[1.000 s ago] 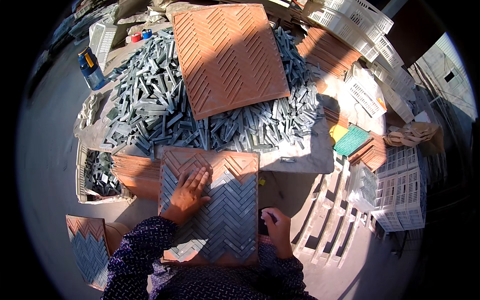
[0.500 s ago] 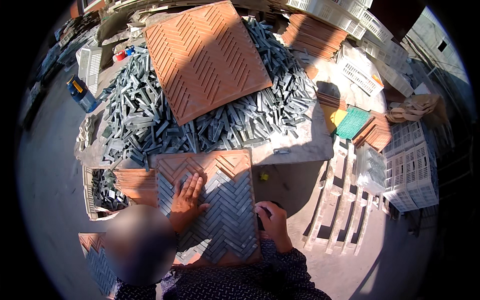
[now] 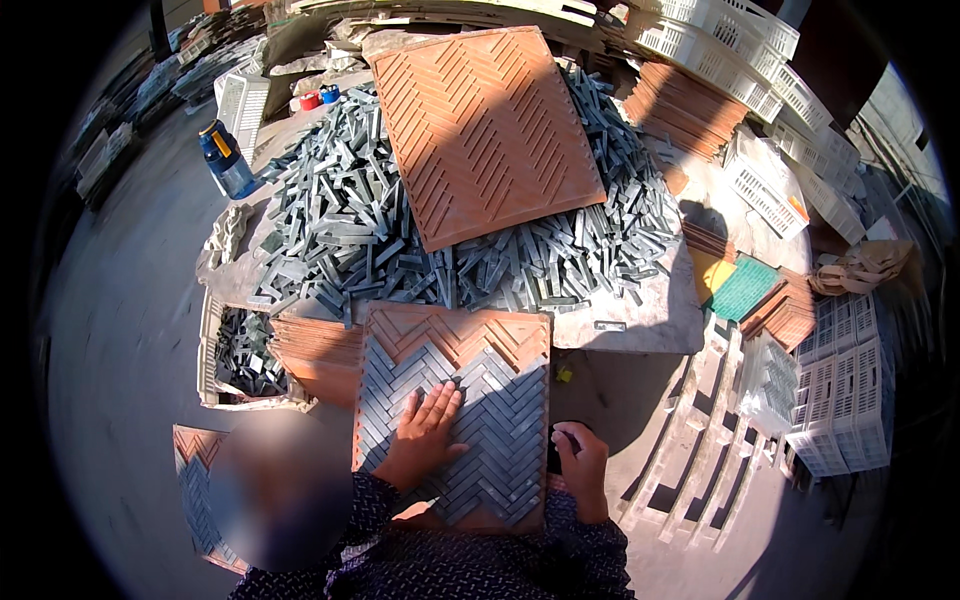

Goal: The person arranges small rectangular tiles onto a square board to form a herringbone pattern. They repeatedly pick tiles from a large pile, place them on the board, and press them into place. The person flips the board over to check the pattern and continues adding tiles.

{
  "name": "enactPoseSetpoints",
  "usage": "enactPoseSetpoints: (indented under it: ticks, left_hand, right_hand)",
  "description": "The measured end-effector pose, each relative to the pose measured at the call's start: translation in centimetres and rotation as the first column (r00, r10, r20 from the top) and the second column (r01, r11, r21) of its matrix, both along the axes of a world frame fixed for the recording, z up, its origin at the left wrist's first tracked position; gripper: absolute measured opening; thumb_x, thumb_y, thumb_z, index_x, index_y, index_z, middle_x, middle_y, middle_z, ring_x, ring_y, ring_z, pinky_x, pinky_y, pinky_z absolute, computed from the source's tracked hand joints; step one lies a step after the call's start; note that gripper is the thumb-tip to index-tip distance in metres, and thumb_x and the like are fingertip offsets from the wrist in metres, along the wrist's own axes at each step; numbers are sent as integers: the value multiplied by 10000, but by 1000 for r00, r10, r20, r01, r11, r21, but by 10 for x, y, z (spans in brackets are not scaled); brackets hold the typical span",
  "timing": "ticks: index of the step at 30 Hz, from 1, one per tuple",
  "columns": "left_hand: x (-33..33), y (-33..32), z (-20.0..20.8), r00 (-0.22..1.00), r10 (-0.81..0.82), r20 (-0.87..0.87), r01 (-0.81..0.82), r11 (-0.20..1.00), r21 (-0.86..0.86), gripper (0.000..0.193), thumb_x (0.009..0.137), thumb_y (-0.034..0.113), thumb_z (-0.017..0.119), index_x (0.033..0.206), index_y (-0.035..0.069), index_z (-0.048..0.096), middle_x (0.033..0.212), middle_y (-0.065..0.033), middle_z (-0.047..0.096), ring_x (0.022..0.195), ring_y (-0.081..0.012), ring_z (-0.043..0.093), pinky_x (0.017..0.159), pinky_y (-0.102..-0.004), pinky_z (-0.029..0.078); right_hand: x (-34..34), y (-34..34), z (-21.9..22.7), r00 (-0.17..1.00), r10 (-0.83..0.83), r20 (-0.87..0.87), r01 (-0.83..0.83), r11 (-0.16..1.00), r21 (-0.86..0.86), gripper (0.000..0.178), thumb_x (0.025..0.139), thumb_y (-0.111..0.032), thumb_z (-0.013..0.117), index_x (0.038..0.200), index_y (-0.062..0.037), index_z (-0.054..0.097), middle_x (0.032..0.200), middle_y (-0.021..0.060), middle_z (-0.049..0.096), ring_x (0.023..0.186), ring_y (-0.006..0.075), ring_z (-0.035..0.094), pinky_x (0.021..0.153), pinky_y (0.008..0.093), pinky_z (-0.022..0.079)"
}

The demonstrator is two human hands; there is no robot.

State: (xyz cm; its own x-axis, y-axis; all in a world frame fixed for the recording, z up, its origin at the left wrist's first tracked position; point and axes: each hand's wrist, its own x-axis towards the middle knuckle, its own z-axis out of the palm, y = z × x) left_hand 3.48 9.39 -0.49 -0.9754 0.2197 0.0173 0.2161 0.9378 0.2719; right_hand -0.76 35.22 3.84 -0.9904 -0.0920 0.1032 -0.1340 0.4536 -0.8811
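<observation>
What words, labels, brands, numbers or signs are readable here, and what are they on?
None are readable.
Blue bottle: any marking is too small to read.
White crates: no legible lettering.
Orange tray under the left hand, and its gray strips: no writing visible.

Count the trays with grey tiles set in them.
2: the middle tray, under the left hand, and the lower-left tray, partly blurred out. Others may be hidden from view.
</observation>
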Motion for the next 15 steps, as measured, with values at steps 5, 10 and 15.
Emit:
enactPoseSetpoints:
  ticks: [5, 10, 15]
  left_hand:
    - [24, 5, 25, 993, -71, 90, 70, 997, 12, 833, 821, 524, 556, 1420, 16, 277, 1494, -148, 261, 1393, -271, 234, 1119, -504, 161]
    - [56, 5, 26, 982, -182, 53, 183, 983, -32, 819, 811, 530, 550, 1396, 6, 319, 1474, -146, 302, 1369, -260, 276, 1092, -497, 216]
    - [86, 0, 28, 970, -219, 109, 217, 976, 28, 818, 813, 548, 528, 1402, 21, 320, 1478, -136, 302, 1374, -254, 271, 1084, -485, 224]
  right_hand:
    - [2, -5, 11, 1000, 13, 23, -13, 1000, 15, 133, 825, -51, 634, 930, 30, 643, 826, 147, 661, 740, 216, 654, 676, 291, 505]
    - [3, 4, 2, 1000, -11, 3, 11, 1000, 25, 142, 830, -62, 634, 934, 34, 641, 832, 157, 660, 743, 224, 655, 674, 295, 506]
    - [5, 7, -1, 999, -17, -32, 19, 998, 59, 133, 844, -71, 627, 931, 29, 638, 783, 128, 649, 701, 176, 631, 643, 275, 490]
